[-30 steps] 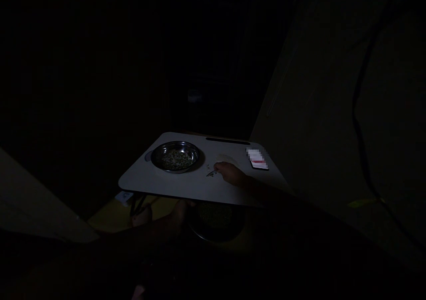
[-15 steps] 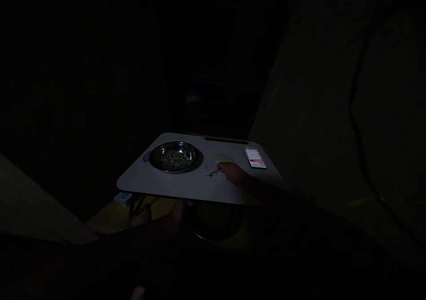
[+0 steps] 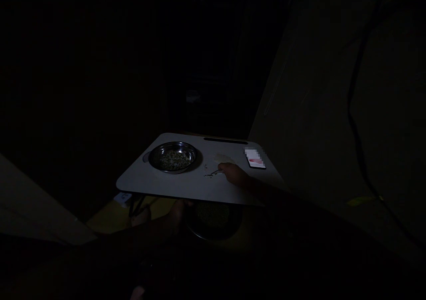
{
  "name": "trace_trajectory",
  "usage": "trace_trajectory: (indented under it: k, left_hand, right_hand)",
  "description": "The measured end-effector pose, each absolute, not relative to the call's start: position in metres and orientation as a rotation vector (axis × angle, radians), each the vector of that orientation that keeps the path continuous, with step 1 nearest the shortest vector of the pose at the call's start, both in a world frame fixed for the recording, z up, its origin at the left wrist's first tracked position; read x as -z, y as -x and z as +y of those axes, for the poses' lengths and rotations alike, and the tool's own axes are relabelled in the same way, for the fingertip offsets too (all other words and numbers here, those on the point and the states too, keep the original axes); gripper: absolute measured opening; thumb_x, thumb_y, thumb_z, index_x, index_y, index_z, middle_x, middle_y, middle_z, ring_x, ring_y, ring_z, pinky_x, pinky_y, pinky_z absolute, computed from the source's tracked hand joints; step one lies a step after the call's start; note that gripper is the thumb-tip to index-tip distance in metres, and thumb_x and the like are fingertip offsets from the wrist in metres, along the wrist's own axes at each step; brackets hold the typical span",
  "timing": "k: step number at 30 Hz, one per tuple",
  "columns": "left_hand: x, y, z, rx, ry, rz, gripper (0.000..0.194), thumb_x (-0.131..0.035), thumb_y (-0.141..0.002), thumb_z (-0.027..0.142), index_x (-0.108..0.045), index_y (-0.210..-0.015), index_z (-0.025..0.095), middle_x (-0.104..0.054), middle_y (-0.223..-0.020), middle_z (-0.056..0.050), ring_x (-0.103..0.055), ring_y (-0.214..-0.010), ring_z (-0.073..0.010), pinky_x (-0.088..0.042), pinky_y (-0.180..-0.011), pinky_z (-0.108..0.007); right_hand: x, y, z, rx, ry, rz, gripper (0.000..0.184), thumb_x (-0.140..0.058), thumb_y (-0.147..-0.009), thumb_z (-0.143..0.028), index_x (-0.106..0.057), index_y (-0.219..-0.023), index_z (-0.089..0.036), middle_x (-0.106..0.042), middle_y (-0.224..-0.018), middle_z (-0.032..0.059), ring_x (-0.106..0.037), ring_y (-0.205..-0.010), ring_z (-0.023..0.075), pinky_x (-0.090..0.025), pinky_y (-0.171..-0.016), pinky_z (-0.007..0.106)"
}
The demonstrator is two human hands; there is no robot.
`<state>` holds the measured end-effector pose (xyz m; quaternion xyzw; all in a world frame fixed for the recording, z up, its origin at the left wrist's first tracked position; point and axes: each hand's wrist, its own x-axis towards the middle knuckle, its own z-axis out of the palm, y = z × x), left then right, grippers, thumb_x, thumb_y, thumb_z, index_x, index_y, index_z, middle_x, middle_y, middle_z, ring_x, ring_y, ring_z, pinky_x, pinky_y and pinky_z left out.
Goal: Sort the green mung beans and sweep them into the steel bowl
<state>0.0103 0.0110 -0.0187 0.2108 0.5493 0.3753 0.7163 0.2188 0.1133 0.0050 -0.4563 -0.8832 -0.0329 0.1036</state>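
Note:
My right hand (image 3: 234, 174) is closed around a thin shiny utensil (image 3: 217, 172), perhaps a spoon; most of it is hidden in the grip. Its tip touches the white table (image 3: 159, 185) beside scattered small dark bits (image 3: 207, 175). A pale flat patch (image 3: 223, 158) lies just behind this hand. Below the table's near edge, my left hand (image 3: 178, 211) is at the left rim of a dark bowl (image 3: 213, 237) with greenish contents, its fingers seemingly closed on the rim in deep shadow. On the table's left stands a steel bowl (image 3: 173, 172) with pale and green pieces inside.
A phone (image 3: 255, 159) with a lit screen lies at the table's right. A dark slot (image 3: 225, 140) runs along the far edge. The wall (image 3: 313, 127) stands close on the right, with a dark cable (image 3: 354, 127). A foot (image 3: 141, 218) shows at the lower left.
My right hand and the utensil have shifted very slightly, staying by the scattered bits. My left hand and both bowls look the same.

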Motion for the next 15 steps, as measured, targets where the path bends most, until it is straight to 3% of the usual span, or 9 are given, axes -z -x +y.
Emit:
trace_trajectory:
  k: [15]
  left_hand:
    - [0.0135,-0.0132,0.0094,-0.814,-0.446,1.236,0.009,-0.043,-0.051,0.016,-0.046,-0.042,0.017,-0.045,-0.038,-0.002,-0.044,-0.038,-0.0148,-0.038,-0.041,-0.03]
  right_hand:
    - [-0.0056,-0.2164,0.1072,0.055,1.477,-2.558,0.021,-0.033,-0.071,-0.01,-0.046,-0.086,-0.017,-0.052,-0.084,0.0046,-0.045,-0.075,0.012,-0.029,-0.062,0.02]
